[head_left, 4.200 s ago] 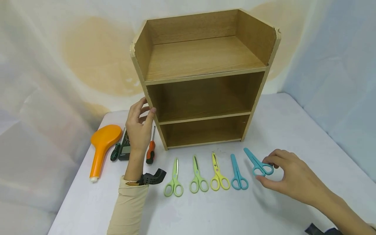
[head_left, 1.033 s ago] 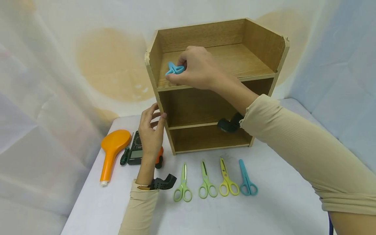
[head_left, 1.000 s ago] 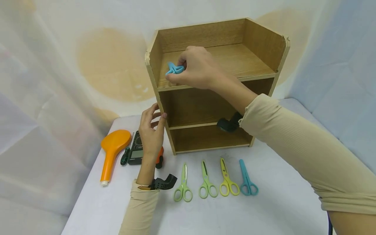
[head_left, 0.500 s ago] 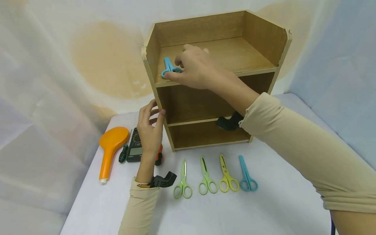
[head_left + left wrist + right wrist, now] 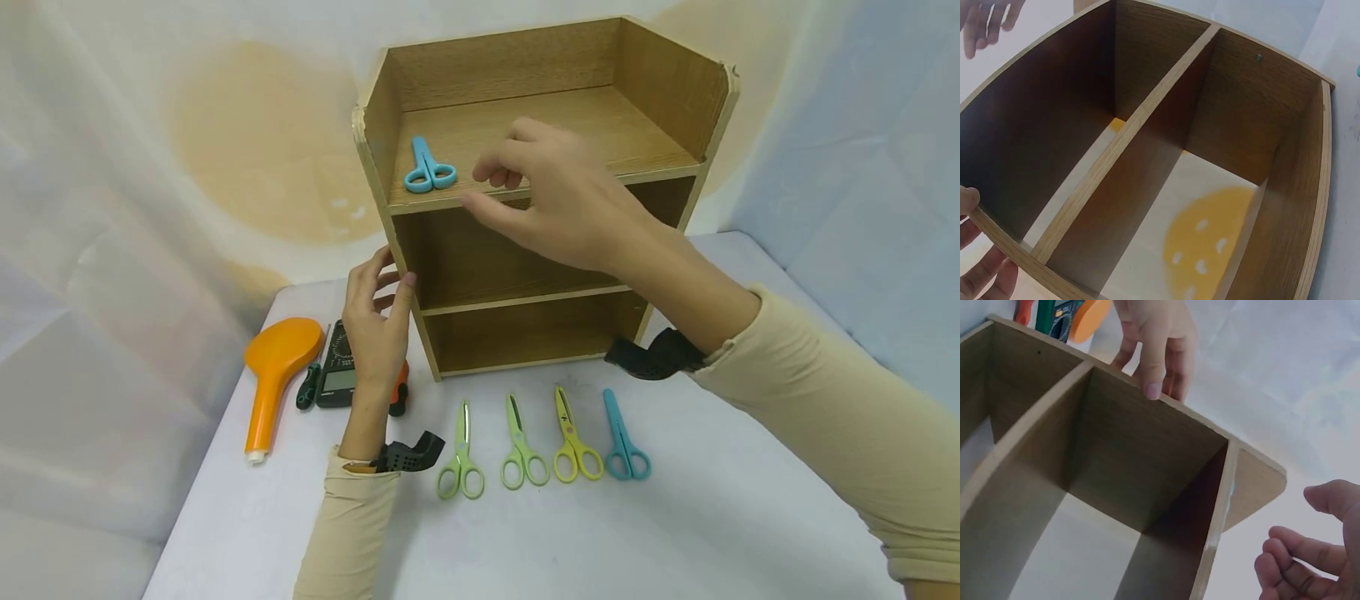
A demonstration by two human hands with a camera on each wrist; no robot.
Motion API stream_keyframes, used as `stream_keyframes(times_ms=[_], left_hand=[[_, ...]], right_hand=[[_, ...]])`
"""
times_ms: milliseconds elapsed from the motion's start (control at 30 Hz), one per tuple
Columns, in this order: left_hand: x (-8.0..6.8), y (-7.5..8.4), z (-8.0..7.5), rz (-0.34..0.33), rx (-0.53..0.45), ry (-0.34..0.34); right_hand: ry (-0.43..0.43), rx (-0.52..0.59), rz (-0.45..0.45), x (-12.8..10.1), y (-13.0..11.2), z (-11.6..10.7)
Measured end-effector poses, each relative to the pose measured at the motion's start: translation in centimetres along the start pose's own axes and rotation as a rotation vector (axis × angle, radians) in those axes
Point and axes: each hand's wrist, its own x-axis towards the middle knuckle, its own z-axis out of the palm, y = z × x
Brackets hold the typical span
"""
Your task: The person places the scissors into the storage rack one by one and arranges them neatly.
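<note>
Gripping nothing, the right hand (image 5: 558,204) hovers with fingers loosely curled in front of the top tier of a wooden shelf unit (image 5: 660,125), its thumb pointing left. Just left of it, apart from the fingers, a pair of blue scissors (image 5: 427,167) lies flat at the front left corner of that top tier, handles toward the front edge. The left hand (image 5: 375,321) holds the unit's left side panel, thumb on the front edge and fingers wrapped behind the panel. The two lower tiers look bare inside. The unit stands toward the back of a white tabletop (image 5: 675,542). Along the table in front of it lie four more scissors in a row, blades pointing at the unit: two green (image 5: 461,458) (image 5: 521,450), one yellow (image 5: 573,442), one teal (image 5: 624,442). Near the left edge sit an orange handheld object (image 5: 272,371), a green-handled screwdriver (image 5: 306,387), a dark multimeter (image 5: 337,371) and an orange-handled screwdriver (image 5: 399,398). No writing is legible anywhere.
</note>
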Motion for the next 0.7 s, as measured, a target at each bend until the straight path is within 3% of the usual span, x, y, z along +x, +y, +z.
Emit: stream_keyframes(times_ms=[333, 700], left_hand=[[-0.2, -0.1, 0.1, -0.013, -0.011, -0.002], [-0.3, -0.1, -0.1, -0.010, -0.008, -0.012]], right_hand=[[0.105, 0.084, -0.136, -4.8, 0.9, 0.4], [0.092, 0.089, -0.133, -9.3, 0.7, 0.5]])
